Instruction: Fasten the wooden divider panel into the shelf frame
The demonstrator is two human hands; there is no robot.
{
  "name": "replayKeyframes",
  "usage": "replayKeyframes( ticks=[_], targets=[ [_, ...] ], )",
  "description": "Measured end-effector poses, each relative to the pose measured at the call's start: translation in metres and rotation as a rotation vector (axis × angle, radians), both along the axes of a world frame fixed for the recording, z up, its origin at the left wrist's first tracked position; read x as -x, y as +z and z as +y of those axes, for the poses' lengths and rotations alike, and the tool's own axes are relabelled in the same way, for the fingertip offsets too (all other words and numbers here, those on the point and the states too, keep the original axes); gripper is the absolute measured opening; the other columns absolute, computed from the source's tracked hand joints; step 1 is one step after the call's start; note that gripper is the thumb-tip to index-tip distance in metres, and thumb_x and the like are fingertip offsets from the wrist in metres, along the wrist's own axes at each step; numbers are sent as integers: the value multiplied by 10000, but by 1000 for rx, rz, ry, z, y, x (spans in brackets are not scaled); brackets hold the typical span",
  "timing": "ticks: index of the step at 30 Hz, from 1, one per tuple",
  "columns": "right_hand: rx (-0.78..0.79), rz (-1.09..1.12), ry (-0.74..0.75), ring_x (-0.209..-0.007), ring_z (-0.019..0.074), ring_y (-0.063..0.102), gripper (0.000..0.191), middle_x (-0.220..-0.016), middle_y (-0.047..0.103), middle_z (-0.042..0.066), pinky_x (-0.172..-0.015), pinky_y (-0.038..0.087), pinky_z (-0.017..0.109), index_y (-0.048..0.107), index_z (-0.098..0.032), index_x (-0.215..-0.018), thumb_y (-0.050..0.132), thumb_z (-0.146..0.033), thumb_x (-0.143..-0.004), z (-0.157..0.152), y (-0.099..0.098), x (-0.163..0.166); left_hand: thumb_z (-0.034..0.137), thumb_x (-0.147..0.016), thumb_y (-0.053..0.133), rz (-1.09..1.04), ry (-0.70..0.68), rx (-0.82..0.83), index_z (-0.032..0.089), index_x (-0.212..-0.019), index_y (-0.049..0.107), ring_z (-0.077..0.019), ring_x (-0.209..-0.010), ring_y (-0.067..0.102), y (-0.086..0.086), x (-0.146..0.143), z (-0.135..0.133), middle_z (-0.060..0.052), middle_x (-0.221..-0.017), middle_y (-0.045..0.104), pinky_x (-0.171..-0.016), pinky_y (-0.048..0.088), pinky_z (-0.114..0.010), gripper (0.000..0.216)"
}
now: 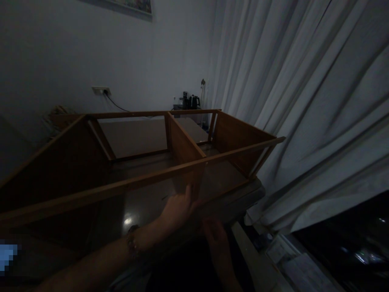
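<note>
A brown wooden cabinet frame lies on its back on a dark glossy table. It has a long front rail, two end panels and a middle divider. My left hand, with a bracelet on the wrist, reaches up to the lower front edge of the divider; its fingers are stretched up against the wood. My right hand sits lower and to the right in deep shadow, near the table's front edge. Its fingers are too dark to make out.
White curtains hang close along the right side. A kettle and small items stand on a low stand at the back wall, with a wall socket to the left. Papers lie at the lower right.
</note>
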State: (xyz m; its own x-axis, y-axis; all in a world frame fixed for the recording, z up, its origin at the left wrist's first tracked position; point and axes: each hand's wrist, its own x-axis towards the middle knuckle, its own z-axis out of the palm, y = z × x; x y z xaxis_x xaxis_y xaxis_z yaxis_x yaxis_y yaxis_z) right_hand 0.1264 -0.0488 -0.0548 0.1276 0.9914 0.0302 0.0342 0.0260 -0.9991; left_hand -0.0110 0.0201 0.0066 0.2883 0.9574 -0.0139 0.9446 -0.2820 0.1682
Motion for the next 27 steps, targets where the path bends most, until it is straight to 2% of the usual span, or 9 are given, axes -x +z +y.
replayKeyframes(
  ticks=[3,8,13,15,18,22,25,27],
  targets=[
    [64,217,15,-631,134,578,183,-671,622,2,-606,445,224,586,-182,-759,566,-363,-756,1,-3,4,484,-852,205,-10,3,2,63,-1215,245,-218,-733,640,-3,1,1,-129,-802,656,-597,438,-276,557],
    [87,598,29,-621,121,546,255,-659,589,-12,-640,439,242,603,-195,-700,533,-432,-763,3,-13,10,502,-842,218,-49,17,4,84,-1185,282,-221,-726,640,-5,1,0,-124,-807,657,-592,436,-272,545],
    [116,593,18,-617,107,512,157,-661,554,-34,-610,425,216,580,-215,-720,597,-371,-731,1,-6,9,505,-842,200,-41,3,-9,77,-1203,263,-222,-695,641,-2,1,0,-118,-788,656,-570,434,-270,564],
    [94,474,17,-608,114,515,144,-662,559,-32,-592,426,218,570,-220,-781,580,-359,-745,-1,-1,7,507,-840,207,-44,14,-14,79,-1192,281,-225,-698,640,-2,1,0,-114,-787,656,-566,434,-269,558],
    [18,137,45,-676,136,549,163,-765,602,1,-619,434,229,551,-211,-899,556,-309,-769,-4,2,5,502,-840,216,-55,11,-15,91,-1167,312,-229,-700,641,-2,1,-1,-103,-783,658,-564,435,-269,534],
    [-281,-390,79,-819,175,550,181,-898,611,38,-741,422,294,561,-225,-971,459,-215,-821,-7,-5,1,494,-846,205,-43,2,-42,79,-1189,289,-233,-701,641,-3,1,-1,-111,-776,657,-575,435,-276,545],
    [-456,-739,151,-784,193,548,274,-865,631,41,-726,409,339,563,-247,-1010,406,-125,-822,-4,-12,-7,494,-847,208,-37,0,-38,74,-1219,247,-222,-703,642,-5,2,0,-119,-783,656,-575,435,-271,562],
    [-525,-864,161,-765,199,551,308,-853,643,44,-714,402,352,558,-250,-1026,396,-96,-813,-1,-15,-13,501,-844,205,-33,2,-33,77,-1209,257,-222,-705,641,-5,2,0,-118,-783,657,-574,437,-275,562]
  ],
)
